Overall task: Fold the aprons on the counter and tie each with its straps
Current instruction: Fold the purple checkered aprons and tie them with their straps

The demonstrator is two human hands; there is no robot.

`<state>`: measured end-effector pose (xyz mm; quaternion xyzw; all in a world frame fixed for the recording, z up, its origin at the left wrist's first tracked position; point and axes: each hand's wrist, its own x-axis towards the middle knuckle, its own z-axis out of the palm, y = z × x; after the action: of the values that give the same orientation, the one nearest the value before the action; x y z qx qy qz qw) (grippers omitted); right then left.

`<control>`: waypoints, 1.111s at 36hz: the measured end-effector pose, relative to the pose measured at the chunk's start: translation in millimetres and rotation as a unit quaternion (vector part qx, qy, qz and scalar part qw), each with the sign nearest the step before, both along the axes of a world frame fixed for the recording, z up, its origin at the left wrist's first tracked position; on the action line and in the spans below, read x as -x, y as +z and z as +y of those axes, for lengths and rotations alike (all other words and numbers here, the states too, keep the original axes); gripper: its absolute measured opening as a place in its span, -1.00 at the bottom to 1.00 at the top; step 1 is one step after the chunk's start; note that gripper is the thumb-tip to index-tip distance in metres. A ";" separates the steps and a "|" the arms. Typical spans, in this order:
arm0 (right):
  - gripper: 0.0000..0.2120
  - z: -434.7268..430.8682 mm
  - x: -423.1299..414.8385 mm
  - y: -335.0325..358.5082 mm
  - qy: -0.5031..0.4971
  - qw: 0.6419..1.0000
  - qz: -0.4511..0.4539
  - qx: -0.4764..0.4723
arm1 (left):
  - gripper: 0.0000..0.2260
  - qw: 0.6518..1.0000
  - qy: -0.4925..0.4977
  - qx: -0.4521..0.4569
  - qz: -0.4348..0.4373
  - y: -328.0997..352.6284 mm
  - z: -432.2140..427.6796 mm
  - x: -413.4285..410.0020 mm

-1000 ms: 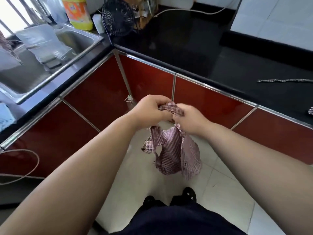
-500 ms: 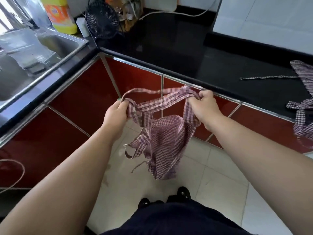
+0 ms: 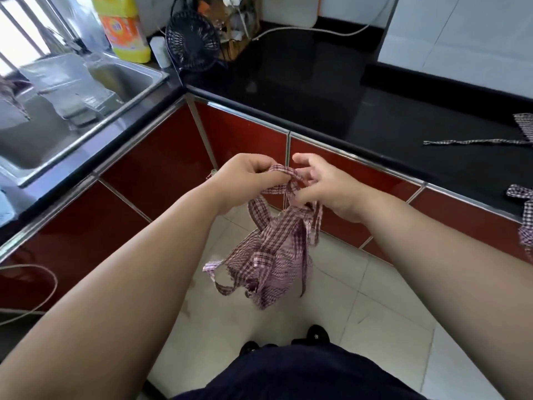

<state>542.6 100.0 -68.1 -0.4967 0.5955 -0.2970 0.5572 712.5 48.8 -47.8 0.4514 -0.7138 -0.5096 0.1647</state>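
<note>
Apron (image 3: 271, 255) pinched by its straps (image 3: 284, 176) in left hand (image 3: 248, 180) and right hand (image 3: 326, 192). Light, limp; probably easiest gripped at strap ends.

One wide-angle head-worn camera looks forward and steeply down, close above the left hand (image 3: 245, 176) and right hand (image 3: 324, 187), facing the counter (image 3: 317, 90) corner and floor (image 3: 375, 298).

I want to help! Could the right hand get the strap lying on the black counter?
Probably yes once freed: nothing blocks the way to the strap, but the right hand is holding the apron now.
</note>
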 end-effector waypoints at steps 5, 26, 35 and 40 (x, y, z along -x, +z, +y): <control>-0.79 -6.8 -15.5 1.2 0.048 0.992 0.118 0.011 | -0.93 0.999 0.014 -0.004 0.040 -6.0 -2.6 -1.1; -0.87 -12.6 -16.5 18.2 -0.155 0.952 -0.258 -0.057 | -0.37 0.964 -0.067 -0.066 -0.249 -114.2 19.7 -19.7; -0.83 -2.9 20.0 5.3 -0.327 0.915 -0.232 -0.036 | -0.77 0.937 0.027 0.018 -0.347 -129.9 12.9 -21.2; -0.83 -2.4 41.8 -6.8 -0.492 0.862 -0.118 -0.004 | -0.71 0.876 -0.032 0.083 -0.474 -112.9 4.4 -36.2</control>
<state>500.7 97.6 -74.9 -0.0977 0.6932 -0.5869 0.4067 748.7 53.2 -160.7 0.6004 -0.7600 -0.1790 -0.1727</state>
